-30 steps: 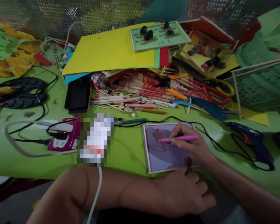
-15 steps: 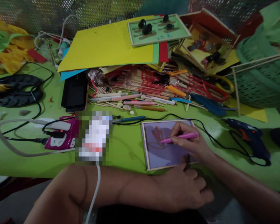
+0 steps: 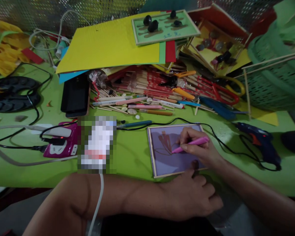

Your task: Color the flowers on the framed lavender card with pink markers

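A purple card framed with thin wooden sticks [image 3: 162, 165] lies on the green table near its front edge, carrying brown painted strokes and thin outlined petal or leaf shapes. My right hand [image 3: 196, 147] pinches a pink pen [image 3: 190, 144], its tip on the card beside the brown strokes. My left hand [image 3: 191, 196] is curled at the card's lower edge, a digit pressing on the card's bottom right part; its other fingertips are hidden underneath. My left forearm lies across the front of the table.
A pixelated phone [image 3: 97, 144] with a white cable stands left, by a magenta power strip [image 3: 72, 149]. A glue gun [image 3: 260, 141] lies right, its black cord running behind the card. Beyond are pens, sticks, scissors [image 3: 226, 95], yellow sheets [image 3: 108, 42] and a green basket [image 3: 272, 75].
The pen tip has moved slightly down and right relative to the drawing, and the thin outline looks a little extended. My left hand keeps its place by the card. The view has shifted slightly.
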{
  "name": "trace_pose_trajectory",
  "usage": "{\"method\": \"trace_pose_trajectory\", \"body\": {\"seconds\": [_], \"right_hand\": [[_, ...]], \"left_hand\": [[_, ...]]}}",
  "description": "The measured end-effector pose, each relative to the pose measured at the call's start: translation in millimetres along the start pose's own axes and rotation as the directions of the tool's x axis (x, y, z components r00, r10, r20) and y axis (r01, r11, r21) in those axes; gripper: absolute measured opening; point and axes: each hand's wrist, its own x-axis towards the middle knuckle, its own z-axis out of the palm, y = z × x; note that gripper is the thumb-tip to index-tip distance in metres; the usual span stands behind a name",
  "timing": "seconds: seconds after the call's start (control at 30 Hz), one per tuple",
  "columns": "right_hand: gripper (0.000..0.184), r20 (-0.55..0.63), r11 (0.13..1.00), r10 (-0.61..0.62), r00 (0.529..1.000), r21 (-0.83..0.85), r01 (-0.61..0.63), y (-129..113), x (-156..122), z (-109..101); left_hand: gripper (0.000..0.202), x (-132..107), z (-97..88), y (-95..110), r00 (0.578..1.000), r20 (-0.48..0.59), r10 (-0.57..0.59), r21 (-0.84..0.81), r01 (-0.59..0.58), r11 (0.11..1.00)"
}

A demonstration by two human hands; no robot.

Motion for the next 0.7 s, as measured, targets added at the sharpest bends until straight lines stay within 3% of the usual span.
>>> {"method": "trace_pose_trajectory", "body": {"seconds": [0.5, 0.7], "right_hand": [[0.015, -0.073, 0.998, -0.037, 0.997, 0.040, 0.040, -5.6, 2.6, 6.8], [0.012, -0.104, 0.996, -0.088, 0.991, -0.038, 0.085, -7.6, 3.7, 7.4]], "left_hand": [[0.014, -1.3, 1.4, 1.0, 1.000, -0.012, -0.005, 0.014, 0.005, 1.000], [0.014, -0.3, -0.6, 0.7, 1.000, 0.020, -0.004, 0.004, 0.004, 1.000]]}}
